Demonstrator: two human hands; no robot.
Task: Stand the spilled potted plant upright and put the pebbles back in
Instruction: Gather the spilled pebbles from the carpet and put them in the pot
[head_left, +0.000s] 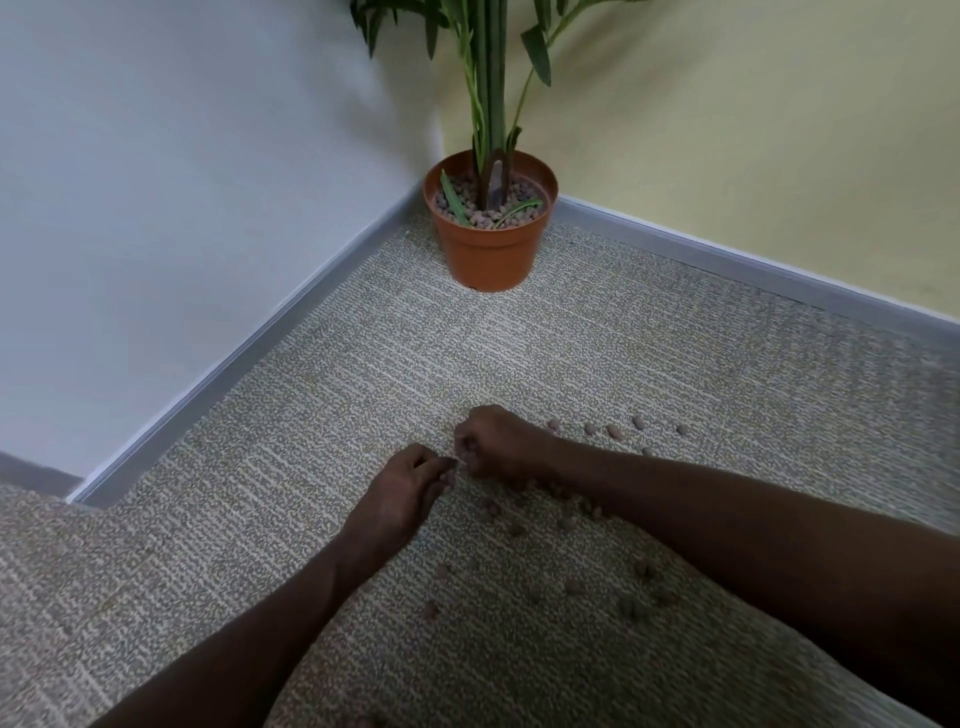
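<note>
The terracotta pot (488, 254) stands upright in the room corner, with green stems rising from it and brown pebbles inside around the stem. Several loose brown pebbles (615, 430) lie scattered on the carpet in front of me, some under my right forearm. My right hand (501, 441) is curled into a fist low over the carpet, with pebbles showing between its fingers. My left hand (402, 493) lies just left of it, fingertips pinched together and touching the right hand; what it holds is hidden.
Grey speckled carpet (363, 364) covers the floor. A grey skirting board (234, 374) runs along a pale wall on the left and a yellow wall on the right, meeting behind the pot. More pebbles (574, 587) lie nearer to me.
</note>
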